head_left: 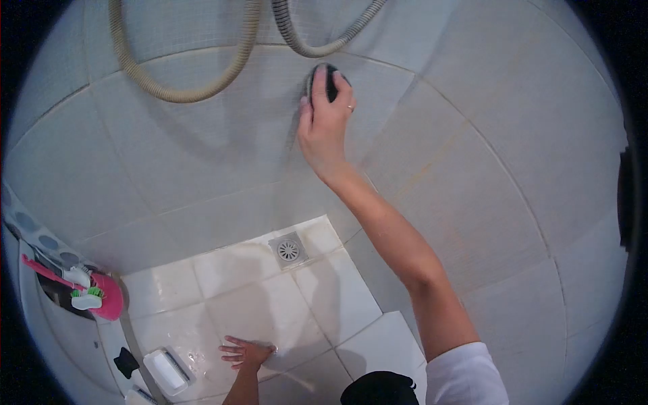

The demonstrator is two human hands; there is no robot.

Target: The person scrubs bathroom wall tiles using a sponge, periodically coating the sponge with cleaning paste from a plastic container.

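High on the tiled wall (223, 135), my right hand (327, 121) is wrapped round a dark oval brush (331, 82) and presses it against the tiles. A ring shows on one finger. Low in the view, my left hand (246, 353) hangs over the tiled floor (236, 297) with its fingers spread and nothing in them. Above the brush hangs a grey hose (310, 50); a beige hose (182, 94) loops down to its left.
A square drain (289, 250) lies in the floor by the wall. At the left stand a pink container (109, 297), a green-bristled brush (86, 299), a white brush (167, 371) and a black item (126, 362). Something black (379, 389) shows at the bottom edge.
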